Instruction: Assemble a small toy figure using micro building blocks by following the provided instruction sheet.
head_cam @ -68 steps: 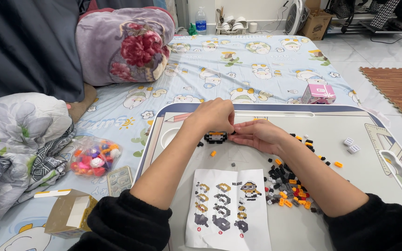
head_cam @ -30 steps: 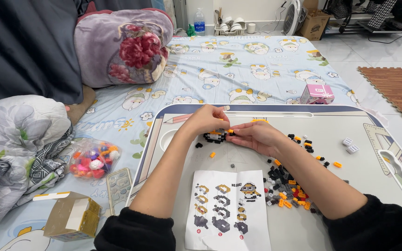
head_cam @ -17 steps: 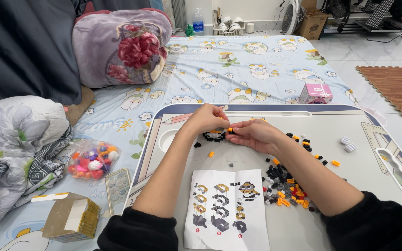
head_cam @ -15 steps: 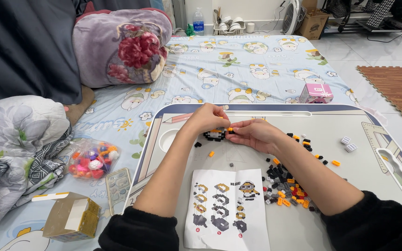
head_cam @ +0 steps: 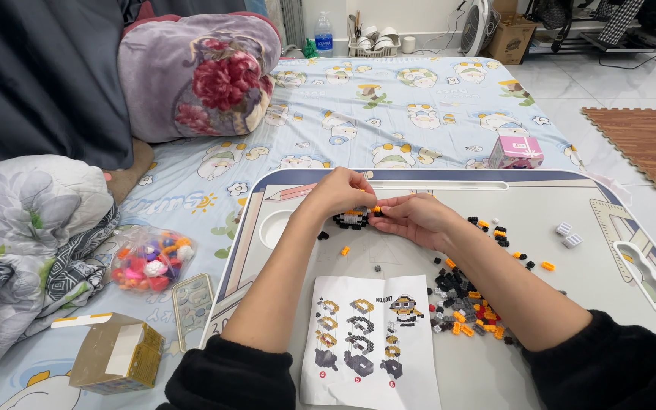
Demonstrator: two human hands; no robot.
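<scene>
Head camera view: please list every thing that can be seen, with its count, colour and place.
small black and orange brick model: one, on tray, between both hands
loose small plastic bricks: many, black, orange, red, grey, right of sheet
printed paper instruction sheet: one, white, near edge of tray
grey lap tray table: one, on the bed
small pink box: one, beyond the tray
clear bag of coloured pieces: one, left of tray
open cardboard box: one, brown, lower left
floral rolled blanket: one, purple, upper left
left hand: on the model
right hand: at the model's right side
</scene>
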